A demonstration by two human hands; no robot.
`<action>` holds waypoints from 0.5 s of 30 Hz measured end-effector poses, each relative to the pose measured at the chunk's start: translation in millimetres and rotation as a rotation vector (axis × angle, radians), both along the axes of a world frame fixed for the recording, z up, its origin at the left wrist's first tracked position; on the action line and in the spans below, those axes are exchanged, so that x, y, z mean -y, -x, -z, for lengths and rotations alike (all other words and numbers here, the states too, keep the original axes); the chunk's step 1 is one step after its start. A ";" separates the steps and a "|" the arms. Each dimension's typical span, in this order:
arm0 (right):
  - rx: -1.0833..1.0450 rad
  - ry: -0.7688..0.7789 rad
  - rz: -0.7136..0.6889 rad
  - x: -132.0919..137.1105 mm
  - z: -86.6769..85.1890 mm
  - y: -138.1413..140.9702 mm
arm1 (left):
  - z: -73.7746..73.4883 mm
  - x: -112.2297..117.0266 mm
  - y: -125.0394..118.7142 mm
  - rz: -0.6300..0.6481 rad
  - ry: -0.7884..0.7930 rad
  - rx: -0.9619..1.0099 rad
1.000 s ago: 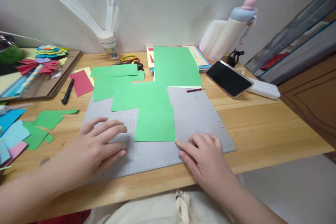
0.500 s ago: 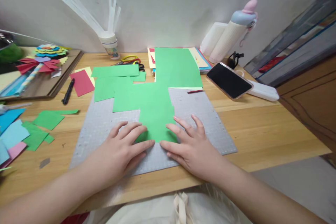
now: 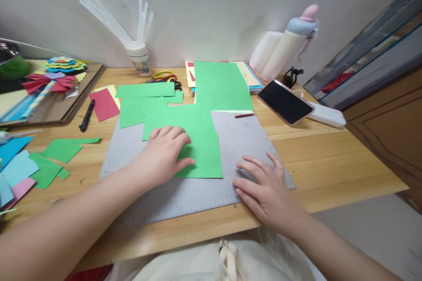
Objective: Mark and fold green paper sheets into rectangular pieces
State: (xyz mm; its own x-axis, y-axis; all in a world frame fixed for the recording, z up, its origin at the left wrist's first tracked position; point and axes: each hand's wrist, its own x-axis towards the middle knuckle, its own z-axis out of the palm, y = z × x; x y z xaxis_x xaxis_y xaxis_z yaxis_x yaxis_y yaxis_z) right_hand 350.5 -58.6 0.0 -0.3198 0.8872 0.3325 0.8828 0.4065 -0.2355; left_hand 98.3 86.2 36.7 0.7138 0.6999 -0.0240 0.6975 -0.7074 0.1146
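Observation:
My left hand (image 3: 168, 151) is over the green paper (image 3: 206, 149) in front of me, its fingers curved and the thumb apart from them. Nothing shows in its grasp; whether the fingertips touch the sheet I cannot tell. My right hand (image 3: 265, 182) rests at the right part of the grey cutting mat (image 3: 198, 199), fingers spread and empty. Several green sheets overlap on the mat, and a larger green sheet (image 3: 222, 85) lies on a stack of coloured paper behind them. A short dark red pencil (image 3: 244, 115) lies at the mat's back edge.
Green scraps (image 3: 62, 150) and a black pen (image 3: 87, 115) lie left. Behind are scissors (image 3: 165, 77) and a paper cup (image 3: 140, 61) with white strips. A phone (image 3: 285, 101), a white power bank (image 3: 328, 114) and a bottle (image 3: 286, 44) stand or lie at right.
My left hand has lifted off the paper's near edge and moved forward over the sheet. My right hand has left that edge and shifted right onto the mat.

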 end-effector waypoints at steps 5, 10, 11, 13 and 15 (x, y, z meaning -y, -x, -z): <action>-0.075 0.029 0.143 11.7 7.8 1.6 | 4.0 -32.4 -21.3 -0.011 0.105 -0.096; -0.120 0.068 0.211 9.6 11.8 -0.5 | -10.7 -27.0 -28.4 0.136 0.131 -0.121; -0.139 0.066 0.220 8.7 12.0 -1.1 | -16.9 -20.0 -26.0 0.179 0.120 -0.109; -0.186 0.062 0.234 7.2 11.9 -2.0 | -29.3 -2.0 -15.5 0.266 0.078 -0.062; -0.247 0.061 0.243 5.2 10.3 -1.7 | -38.0 17.9 1.0 0.396 -0.074 0.053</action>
State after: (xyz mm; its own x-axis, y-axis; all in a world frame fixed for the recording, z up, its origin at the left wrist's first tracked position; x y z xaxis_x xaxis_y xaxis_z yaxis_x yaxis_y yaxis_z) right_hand 352.2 -63.8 -10.3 -0.0137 0.9482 0.3173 0.8654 0.1702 -0.4713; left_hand 97.3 68.3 74.7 0.9273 0.3693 0.0608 0.3641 -0.9278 0.0818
